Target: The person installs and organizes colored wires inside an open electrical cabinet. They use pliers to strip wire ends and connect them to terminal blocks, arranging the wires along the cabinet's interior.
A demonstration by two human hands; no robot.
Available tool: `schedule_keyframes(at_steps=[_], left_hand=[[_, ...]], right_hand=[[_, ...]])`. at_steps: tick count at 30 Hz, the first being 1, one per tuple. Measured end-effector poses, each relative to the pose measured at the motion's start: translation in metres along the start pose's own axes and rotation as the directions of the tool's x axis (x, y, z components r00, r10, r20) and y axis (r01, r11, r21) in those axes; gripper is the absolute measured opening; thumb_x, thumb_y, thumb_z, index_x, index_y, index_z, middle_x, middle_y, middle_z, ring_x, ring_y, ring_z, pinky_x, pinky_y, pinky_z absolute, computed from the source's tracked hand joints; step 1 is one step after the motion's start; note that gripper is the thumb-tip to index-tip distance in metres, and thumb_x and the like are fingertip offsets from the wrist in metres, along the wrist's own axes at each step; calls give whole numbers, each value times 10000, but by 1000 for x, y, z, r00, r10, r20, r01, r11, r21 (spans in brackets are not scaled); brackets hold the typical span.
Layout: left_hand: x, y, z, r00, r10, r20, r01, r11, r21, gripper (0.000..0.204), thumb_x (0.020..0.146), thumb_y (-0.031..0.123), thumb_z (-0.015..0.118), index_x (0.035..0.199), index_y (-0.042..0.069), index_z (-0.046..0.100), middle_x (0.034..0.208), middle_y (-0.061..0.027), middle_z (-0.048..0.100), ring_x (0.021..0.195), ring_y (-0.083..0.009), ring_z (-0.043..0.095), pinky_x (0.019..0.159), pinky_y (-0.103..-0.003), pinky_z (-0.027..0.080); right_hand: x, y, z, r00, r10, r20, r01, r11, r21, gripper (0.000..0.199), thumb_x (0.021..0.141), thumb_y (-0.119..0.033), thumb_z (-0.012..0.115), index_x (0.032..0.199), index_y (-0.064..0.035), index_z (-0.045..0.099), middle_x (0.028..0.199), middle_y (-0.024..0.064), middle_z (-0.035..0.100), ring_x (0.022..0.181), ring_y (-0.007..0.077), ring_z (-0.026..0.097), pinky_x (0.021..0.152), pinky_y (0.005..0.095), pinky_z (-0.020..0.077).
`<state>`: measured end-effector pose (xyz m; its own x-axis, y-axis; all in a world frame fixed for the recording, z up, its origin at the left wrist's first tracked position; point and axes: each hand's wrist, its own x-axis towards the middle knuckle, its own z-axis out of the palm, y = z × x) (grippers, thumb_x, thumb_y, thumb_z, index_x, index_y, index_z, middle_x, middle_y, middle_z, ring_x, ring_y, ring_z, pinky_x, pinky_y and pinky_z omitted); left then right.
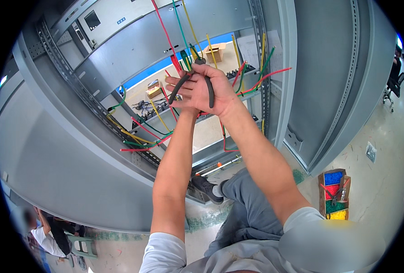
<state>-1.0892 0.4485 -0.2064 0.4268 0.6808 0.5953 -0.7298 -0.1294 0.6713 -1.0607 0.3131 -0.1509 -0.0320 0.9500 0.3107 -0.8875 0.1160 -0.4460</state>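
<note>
A pair of pliers [197, 79] with black handles is held up high, inside an open grey cabinet [133, 50]. The right hand [213, 88] is wrapped around one handle, with the fingers closed on it. The left hand [183, 88] lies just beside and partly behind the right one, with its fingers stretched out flat. The other handle crosses those fingers, but whether it is gripped cannot be told. The nose of the pliers is up among the wires [183, 57], red, green and yellow, which hang down from the top.

The pliers are judged to be hard and a bit heavy for their size. The black handles look soft and not slippery, so they are the best place for a hold. The wires are thin and bendy. They are likely to spring back when let go. A wire is best held near its cut end.
</note>
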Motion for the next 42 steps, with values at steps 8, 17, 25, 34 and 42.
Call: schedule_keyframes(at_steps=[8,17,25,34,42], left_hand=[[-2,-2,3,999,37,-2,-37,989,146,451,964,195,651,1355,-17,573,1228,-147,681,1042,-240,677,896,-302,540],[-44,14,36,959,235,160,-271,585,765,460,964,190,658,1352,-43,577,1170,-167,716,999,-258,704,886,-353,547],[-15,4,52,974,209,89,-202,614,763,495,1016,218,579,1385,-107,521,1255,-257,670,1141,-288,661,993,-363,487],[6,-11,33,973,-168,160,116,948,296,419,1066,233,556,1388,-33,524,1071,-89,680,1027,-197,652,943,-327,518],[-5,-8,35,965,-116,234,110,993,39,446,1039,214,602,1393,-50,537,1105,-103,674,1049,-195,632,950,-315,492]], right_hand=[[23,4,-19,990,-46,137,35,996,79,287,1015,-287,602,805,-116,507,633,-14,465,563,139,487,569,334,422],[-175,34,-106,995,76,-66,-79,996,-35,208,999,-216,598,1131,-55,594,718,14,505,675,172,543,642,347,476],[-276,94,-152,723,-59,-688,74,997,-8,332,971,-183,557,1269,-46,611,893,85,649,765,186,559,742,327,487],[-185,35,-90,953,213,-215,-279,896,-345,491,1013,-231,502,1465,-38,474,1207,172,672,1021,214,670,890,340,558],[-24,-10,-28,980,97,171,-88,994,-57,304,1008,-158,495,1230,50,511,1383,315,509,1300,466,540,1114,523,468]])
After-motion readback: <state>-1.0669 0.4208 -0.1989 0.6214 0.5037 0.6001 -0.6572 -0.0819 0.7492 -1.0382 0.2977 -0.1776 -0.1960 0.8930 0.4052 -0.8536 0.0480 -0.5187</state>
